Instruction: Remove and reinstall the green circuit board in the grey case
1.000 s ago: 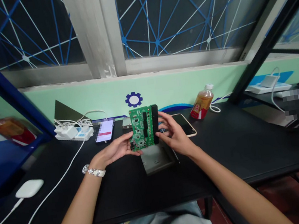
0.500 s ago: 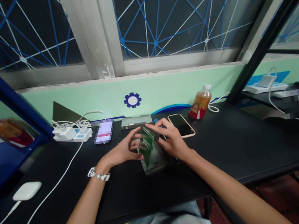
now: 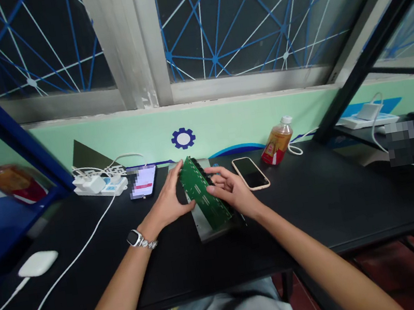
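Note:
A green circuit board [image 3: 204, 194] with a row of black parts along its right edge is held tilted above the table. My left hand [image 3: 170, 195] grips its left edge, thumb low and fingers at the top corner. On the right side, my right hand [image 3: 232, 190] holds the board with bent fingers and the thumb on its face. Beneath the board lies a flat grey metal plate or case [image 3: 205, 232], mostly covered. A thin tool tip [image 3: 244, 219] shows beside my right hand; the rest of it is hidden.
A phone [image 3: 251, 173] lies right of my hands, and a drink bottle [image 3: 277, 141] stands behind it. To the left are a lit phone [image 3: 147, 180], a white power strip [image 3: 115, 186] with cables, and a white charger case [image 3: 38, 264] on the black table [image 3: 163, 274].
The circuit board has turned from nearly edge-on to show its broad green face, now slanting down to the right. My left hand has shifted, and its fingers are no longer behind the board's middle.

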A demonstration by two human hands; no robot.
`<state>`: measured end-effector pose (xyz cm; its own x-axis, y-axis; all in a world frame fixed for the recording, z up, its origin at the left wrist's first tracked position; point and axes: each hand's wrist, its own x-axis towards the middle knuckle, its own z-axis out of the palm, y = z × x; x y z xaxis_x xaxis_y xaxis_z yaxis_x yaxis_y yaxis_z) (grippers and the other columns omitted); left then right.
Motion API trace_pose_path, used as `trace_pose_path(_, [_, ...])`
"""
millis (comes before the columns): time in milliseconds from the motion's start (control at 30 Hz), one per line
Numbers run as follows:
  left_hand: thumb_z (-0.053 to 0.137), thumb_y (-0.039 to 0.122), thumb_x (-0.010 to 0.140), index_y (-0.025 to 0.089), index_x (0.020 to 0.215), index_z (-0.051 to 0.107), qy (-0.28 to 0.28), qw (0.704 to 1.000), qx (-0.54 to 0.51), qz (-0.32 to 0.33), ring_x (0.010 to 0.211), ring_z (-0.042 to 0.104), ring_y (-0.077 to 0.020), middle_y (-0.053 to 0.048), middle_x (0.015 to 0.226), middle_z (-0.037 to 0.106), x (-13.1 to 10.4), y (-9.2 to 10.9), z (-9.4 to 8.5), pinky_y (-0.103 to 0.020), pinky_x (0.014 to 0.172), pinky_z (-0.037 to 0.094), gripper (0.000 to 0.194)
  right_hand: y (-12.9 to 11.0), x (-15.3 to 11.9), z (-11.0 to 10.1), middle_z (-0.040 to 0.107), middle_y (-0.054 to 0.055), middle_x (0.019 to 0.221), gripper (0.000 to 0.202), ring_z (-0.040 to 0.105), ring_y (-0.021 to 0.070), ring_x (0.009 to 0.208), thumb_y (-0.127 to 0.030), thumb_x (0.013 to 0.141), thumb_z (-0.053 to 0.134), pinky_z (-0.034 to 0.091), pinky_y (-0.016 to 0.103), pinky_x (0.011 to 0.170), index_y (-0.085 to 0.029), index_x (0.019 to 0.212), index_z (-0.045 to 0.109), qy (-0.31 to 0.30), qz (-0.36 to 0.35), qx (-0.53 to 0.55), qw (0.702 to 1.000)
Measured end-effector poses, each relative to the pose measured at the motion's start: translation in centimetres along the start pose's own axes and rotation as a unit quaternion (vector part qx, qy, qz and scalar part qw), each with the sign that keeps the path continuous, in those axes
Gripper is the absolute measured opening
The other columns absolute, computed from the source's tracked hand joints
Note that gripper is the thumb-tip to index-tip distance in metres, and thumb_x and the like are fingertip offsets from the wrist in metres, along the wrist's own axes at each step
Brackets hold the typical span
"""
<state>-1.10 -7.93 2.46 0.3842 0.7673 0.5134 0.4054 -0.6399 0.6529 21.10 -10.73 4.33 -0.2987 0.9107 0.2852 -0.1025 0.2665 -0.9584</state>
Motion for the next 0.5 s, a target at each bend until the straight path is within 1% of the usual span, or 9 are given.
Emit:
trace_pose_path(67, [0.078, 0.019, 0.069, 0.027, 0.159, 0.019, 0.022, 0.999, 0.029, 0.001, 0.145, 0.033, -0.0352, -0.014, 0.158, 0.033, 0.0, -0.2, -0.3, -0.05, 0.121, 0.028, 0.108, 0.3, 0.4, -0.6, 0.061, -0.001, 0.08, 0.05, 0.063, 0.0144, 0.071, -0.045, 0.072, 0.083, 0.054, 0.029, 0.07, -0.019, 0.111, 0.063, 0.003, 0.04, 0.01, 0.999])
trace_pose_path(133, [0.08, 0.023, 0.069, 0.025, 0.158, 0.021, 0.062, 0.997, 0.04, -0.016, 0.143, 0.037, -0.0346, -0.015, 0.156, 0.036, 0.1, -0.6, -0.7, -0.05, 0.119, 0.031, 0.107, 0.5, 0.7, -1.3, 0.064, -0.001, 0.079, 0.047, 0.064, 0.014, 0.069, -0.043, 0.068, 0.085, 0.053, 0.028, 0.068, -0.019, 0.102, 0.065, 0.017, 0.054, 0.016, 0.998])
trace_pose_path(200, [0.082, 0.029, 0.069, 0.023, 0.155, 0.029, 0.098, 0.994, 0.024, -0.05, 0.131, 0.051, -0.032, -0.016, 0.145, 0.048, 0.2, -1.1, -1.2, -0.049, 0.112, 0.041, 0.101, 0.6, 0.8, -1.8, 0.065, -0.001, 0.079, 0.045, 0.063, 0.0133, 0.068, -0.041, 0.066, 0.087, 0.051, 0.027, 0.067, -0.018, 0.098, 0.065, 0.029, 0.057, 0.009, 0.998])
trace_pose_path(233, [0.082, 0.032, 0.07, 0.021, 0.15, 0.037, 0.102, 0.992, 0.007, -0.072, 0.12, 0.059, -0.0293, -0.015, 0.135, 0.057, 0.2, -1.4, -1.4, -0.046, 0.105, 0.047, 0.093, 0.7, 0.9, -2.0, 0.066, -0.001, 0.078, 0.043, 0.062, 0.0129, 0.067, -0.04, 0.066, 0.087, 0.05, 0.027, 0.066, -0.018, 0.096, 0.065, 0.03, 0.058, 0.001, 0.998])
trace_pose_path(300, [0.081, 0.036, 0.073, 0.018, 0.127, 0.058, 0.077, 0.99, -0.036, -0.112, 0.092, 0.068, -0.0222, -0.01, 0.105, 0.07, 0.2, -1.7, -1.7, -0.038, 0.085, 0.056, 0.062, 0.9, 0.9, -2.0, 0.065, -0.001, 0.077, 0.04, 0.06, 0.0126, 0.066, -0.041, 0.068, 0.085, 0.048, 0.026, 0.065, -0.018, 0.094, 0.065, 0.028, 0.048, -0.023, 0.998])
trace_pose_path(333, [0.079, 0.038, 0.075, 0.016, 0.111, 0.065, 0.05, 0.989, -0.057, -0.129, 0.08, 0.068, -0.0192, -0.008, 0.091, 0.071, 0.2, -1.8, -1.9, -0.034, 0.076, 0.056, 0.044, 0.9, 0.9, -2.0, 0.064, 0.0, 0.078, 0.038, 0.059, 0.0128, 0.067, -0.042, 0.07, 0.083, 0.047, 0.026, 0.063, -0.018, 0.094, 0.065, 0.029, 0.037, -0.045, 0.998])
trace_pose_path(367, [0.077, 0.039, 0.078, 0.016, 0.094, 0.067, 0.022, 0.986, -0.076, -0.144, 0.071, 0.067, -0.0173, -0.006, 0.081, 0.07, 0.2, -1.7, -2.0, -0.031, 0.069, 0.056, 0.031, 1.0, 0.8, -2.0, 0.064, 0.0, 0.079, 0.037, 0.058, 0.0129, 0.067, -0.043, 0.073, 0.082, 0.045, 0.026, 0.061, -0.018, 0.095, 0.066, 0.033, 0.021, -0.079, 0.996])
trace_pose_path(433, [0.075, 0.04, 0.08, 0.016, 0.075, 0.063, -0.022, 0.98, -0.109, -0.166, 0.061, 0.065, -0.0154, -0.005, 0.069, 0.069, 0.2, -1.4, -2.1, -0.027, 0.059, 0.053, 0.028, 1.0, 0.8, -2.0, 0.061, 0.0, 0.078, 0.033, 0.055, 0.0128, 0.066, -0.044, 0.079, 0.077, 0.042, 0.025, 0.058, -0.017, 0.096, 0.068, 0.05, -0.025, -0.172, 0.983])
trace_pose_path(500, [0.076, 0.04, 0.079, 0.016, 0.071, 0.061, -0.036, 0.973, -0.137, -0.181, 0.057, 0.065, -0.0145, -0.005, 0.067, 0.07, 0.2, -0.9, -2.2, -0.025, 0.053, 0.052, 0.03, 1.0, 0.6, -2.1, 0.057, -0.002, 0.07, 0.031, 0.05, 0.0117, 0.061, -0.044, 0.084, 0.072, 0.039, 0.025, 0.056, -0.017, 0.1, 0.07, 0.062, -0.058, -0.255, 0.963])
